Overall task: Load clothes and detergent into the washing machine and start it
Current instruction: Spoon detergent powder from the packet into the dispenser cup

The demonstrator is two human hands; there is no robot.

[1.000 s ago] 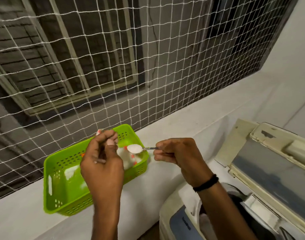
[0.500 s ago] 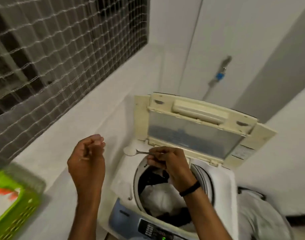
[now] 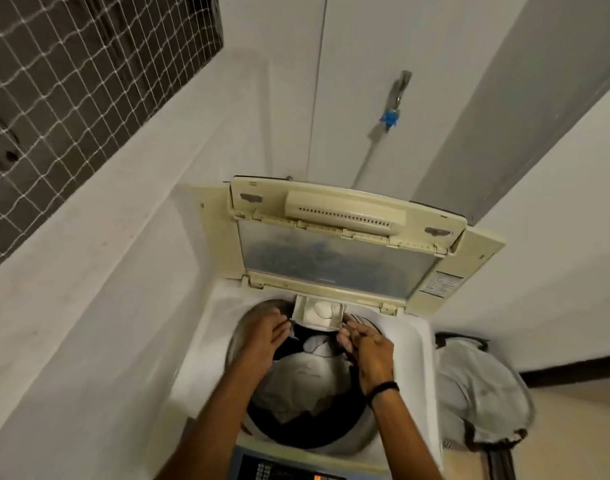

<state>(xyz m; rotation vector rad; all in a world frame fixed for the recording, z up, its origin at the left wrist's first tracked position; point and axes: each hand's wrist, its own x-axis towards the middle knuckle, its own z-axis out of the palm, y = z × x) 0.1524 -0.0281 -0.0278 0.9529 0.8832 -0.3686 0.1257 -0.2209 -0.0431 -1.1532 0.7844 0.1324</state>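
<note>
The top-loading washing machine (image 3: 410, 344) stands below me with its lid (image 3: 334, 258) raised. White and dark clothes (image 3: 296, 379) fill the drum. At the drum's back edge the small detergent drawer (image 3: 301, 311) is pulled out, and a white spoon bowl of powder (image 3: 322, 309) sits inside it. My right hand (image 3: 367, 348) is pinched at the drawer's front right corner, on the spoon's handle, which barely shows. My left hand (image 3: 265, 336) reaches over the drum, fingers stretched flat against the drawer's front left corner.
A white ledge (image 3: 89, 271) runs along the left under a window net (image 3: 54, 81). A tap with a blue hose fitting (image 3: 390, 117) is on the back wall. A grey laundry bag (image 3: 480, 393) slumps to the machine's right. The control panel (image 3: 279, 474) is at the bottom edge.
My view swung from the green basket on the ledge to the machine. My right hand carried the spoon of powder into the detergent drawer; my left hand came down to the drawer's left corner.
</note>
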